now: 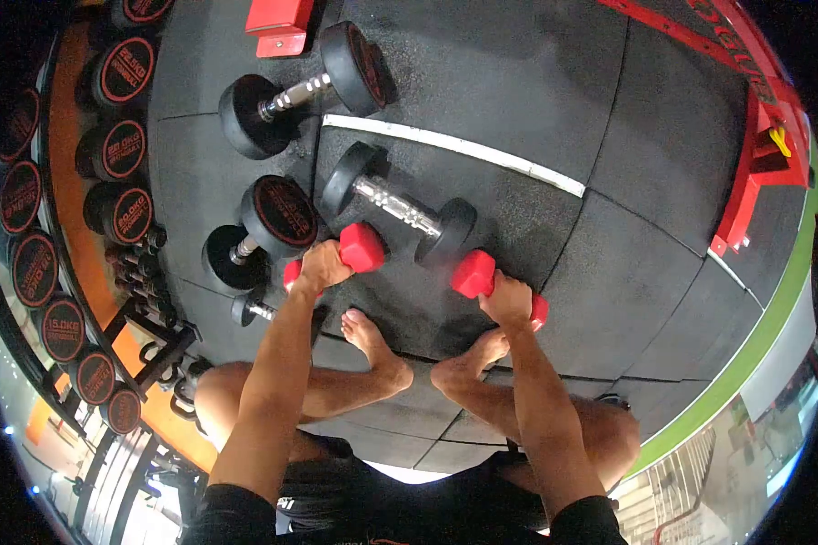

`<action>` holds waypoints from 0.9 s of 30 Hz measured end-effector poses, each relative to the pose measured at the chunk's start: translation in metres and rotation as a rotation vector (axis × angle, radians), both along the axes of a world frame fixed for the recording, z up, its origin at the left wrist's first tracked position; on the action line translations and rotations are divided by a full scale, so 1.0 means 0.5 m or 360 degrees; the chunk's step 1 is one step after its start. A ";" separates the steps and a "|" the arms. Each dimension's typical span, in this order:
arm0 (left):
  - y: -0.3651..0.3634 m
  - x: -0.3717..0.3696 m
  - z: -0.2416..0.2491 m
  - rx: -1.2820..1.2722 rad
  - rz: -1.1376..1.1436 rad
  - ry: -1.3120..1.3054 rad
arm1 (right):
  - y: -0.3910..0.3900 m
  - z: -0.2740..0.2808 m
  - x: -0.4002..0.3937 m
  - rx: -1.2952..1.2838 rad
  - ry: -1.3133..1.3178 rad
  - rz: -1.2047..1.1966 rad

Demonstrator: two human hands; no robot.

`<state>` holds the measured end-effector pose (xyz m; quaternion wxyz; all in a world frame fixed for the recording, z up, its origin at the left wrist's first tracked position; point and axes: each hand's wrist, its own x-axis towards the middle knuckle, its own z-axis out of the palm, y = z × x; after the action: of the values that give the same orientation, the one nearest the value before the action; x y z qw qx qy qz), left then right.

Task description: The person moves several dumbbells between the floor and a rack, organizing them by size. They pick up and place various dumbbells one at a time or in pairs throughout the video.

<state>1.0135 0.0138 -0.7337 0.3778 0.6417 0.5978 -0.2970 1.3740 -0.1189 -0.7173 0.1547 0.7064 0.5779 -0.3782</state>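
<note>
- Hands: left hand (323,265) wraps the handle of one red dumbbell (361,247); right hand (509,300) grips the other red dumbbell (474,273), fingers closed for a secure hold.
- Both hang just beside the chrome-handled black dumbbell (400,205), above bare feet (373,341).

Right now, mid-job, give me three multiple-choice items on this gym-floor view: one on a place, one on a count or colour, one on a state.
1. Where does the chrome-handled black dumbbell nearest the hands lie?
A. On the rack
B. On the floor mat just beyond the two red dumbbells
C. Across the person's feet

2. What colour are the dumbbells in the hands?
A. Red
B. Black
C. Green

3. What is the state of the left hand?
A. Open, flat on the mat
B. Closed around a red dumbbell
C. Resting on a knee

Answers: 1 B, it lies on the black mat between and past both hands. 2 A, the left red dumbbell and right red dumbbell are both red. 3 B, its fingers wrap the handle, as the right hand does.
</note>
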 end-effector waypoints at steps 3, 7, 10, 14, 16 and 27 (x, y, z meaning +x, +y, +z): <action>0.006 0.007 0.002 0.0051 0.0001 0.0040 | 0.002 0.006 -0.004 0.0039 -0.0028 -0.0058; -0.008 0.046 0.073 0.0111 0.0016 0.0027 | 0.018 0.022 -0.008 -0.0065 -0.0020 -0.0122; -0.033 0.053 0.116 0.0087 -0.0086 0.0003 | 0.013 0.000 -0.010 -0.0187 -0.0076 -0.0170; -0.058 0.062 0.251 0.0074 -0.0224 -0.0050 | 0.024 0.040 -0.018 -0.0221 -0.0111 -0.0142; -0.066 0.066 0.322 0.0059 -0.0115 -0.0157 | 0.031 0.078 -0.025 -0.0228 -0.0114 -0.0078; -0.214 0.159 0.743 -0.0012 0.0423 -0.0481 | -0.040 0.594 0.030 -0.0281 -0.0021 -0.0016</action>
<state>1.0930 -0.0932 -0.3621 0.5014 0.5929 0.6127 -0.1470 1.3890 -0.1392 -0.4203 0.2183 0.6955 0.5376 -0.4238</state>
